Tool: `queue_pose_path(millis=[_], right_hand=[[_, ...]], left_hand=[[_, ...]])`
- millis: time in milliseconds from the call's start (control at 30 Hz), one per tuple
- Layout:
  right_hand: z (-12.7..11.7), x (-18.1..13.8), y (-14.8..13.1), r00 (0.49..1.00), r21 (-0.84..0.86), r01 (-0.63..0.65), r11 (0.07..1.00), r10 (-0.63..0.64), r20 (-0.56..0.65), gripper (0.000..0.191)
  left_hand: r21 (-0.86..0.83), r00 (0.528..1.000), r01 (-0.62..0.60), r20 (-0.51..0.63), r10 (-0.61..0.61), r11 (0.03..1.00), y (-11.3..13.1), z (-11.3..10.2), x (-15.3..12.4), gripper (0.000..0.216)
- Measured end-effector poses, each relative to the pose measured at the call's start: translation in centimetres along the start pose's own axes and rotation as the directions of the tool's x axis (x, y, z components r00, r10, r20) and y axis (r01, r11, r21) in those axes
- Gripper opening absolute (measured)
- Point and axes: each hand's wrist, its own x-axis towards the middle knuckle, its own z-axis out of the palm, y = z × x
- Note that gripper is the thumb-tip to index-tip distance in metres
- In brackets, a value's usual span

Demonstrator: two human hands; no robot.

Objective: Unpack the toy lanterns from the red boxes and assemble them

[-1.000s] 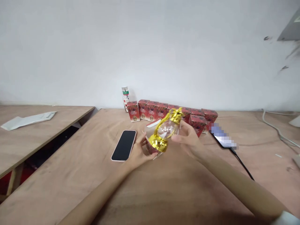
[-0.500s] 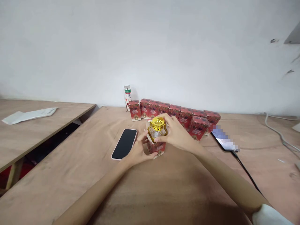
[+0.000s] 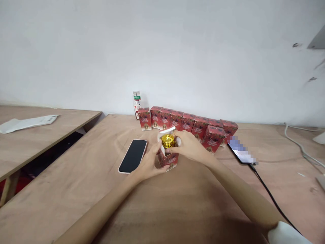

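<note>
A small red printed box [image 3: 171,162] stands with its top flaps up near the middle of the table. Most of a little gold lantern [image 3: 168,139] sits down inside it; only the shiny cap and upper part show. My left hand [image 3: 149,165] is wrapped round the box's left and front sides, thumb low on the front. From the right, my right hand [image 3: 190,146] grips the lantern's upper part between thumb and fingers at the box's mouth. The lower part of the lantern is hidden by the box.
Several closed red boxes [image 3: 188,122] form a row behind my hands. A bottle [image 3: 136,103] stands behind the leftmost. One phone [image 3: 133,156] lies left of my hands, another phone [image 3: 242,152] with a black cable lies right. A white packet [image 3: 27,123] rests on the left-hand table.
The lantern has gone down into the box, so its clear body no longer shows. My right hand has lowered with it, and a white flap now stands up behind the cap.
</note>
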Motion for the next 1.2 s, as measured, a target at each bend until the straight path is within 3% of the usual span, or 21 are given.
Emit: queue_pose_path(millis=[100,267,433,567,700,833,933,1100,1200], right_hand=[[-0.1,-0.4,0.2,1.000,0.099,0.021,0.995,-0.022,0.003,0.035],[-1.0,-0.7,0.8,0.970,0.365,0.137,0.921,-0.200,0.141,0.023],[-0.6,-0.3,2.7,0.991,0.682,0.130,0.720,-0.112,-0.071,0.024],[1.4,0.2,3.8,0.999,0.799,0.032,0.600,-0.010,-0.032,0.051],[2.7,-0.1,3.5,0.995,0.841,0.013,0.540,-0.093,0.044,0.065],[2.2,-0.8,2.7,0.953,0.816,0.196,0.544,-0.303,-0.026,0.051],[1.8,-1.1,2.5,0.901,0.683,0.349,0.642,-0.431,-0.055,0.030],[2.8,-0.7,2.8,0.818,0.331,0.575,0.749,-0.543,-0.192,0.024],[3.4,-0.6,3.1,0.781,0.227,0.622,0.750,-0.573,-0.246,0.026]], left_hand=[[0.074,0.999,-0.033,0.015,0.032,0.997,0.0,-0.1,0.0,0.095],[0.095,0.999,-0.030,0.030,0.027,0.995,0.0,-0.5,0.2,0.093],[-0.003,0.999,-0.026,0.042,0.026,1.000,0.3,-1.0,0.5,0.087],[-0.047,0.996,0.009,0.084,-0.005,0.999,0.5,-1.3,0.7,0.088],[-0.037,0.982,0.033,0.185,-0.025,0.999,1.2,-1.7,1.0,0.087],[-0.082,0.974,0.034,0.224,-0.015,0.996,2.0,-2.2,1.6,0.074],[-0.098,0.978,0.040,0.209,-0.019,0.994,1.8,-1.9,1.4,0.069],[-0.145,1.000,0.024,-0.014,-0.026,0.989,0.2,0.5,-0.7,0.090],[-0.268,0.990,0.123,-0.029,-0.135,0.956,-0.1,1.5,-1.3,0.099]])
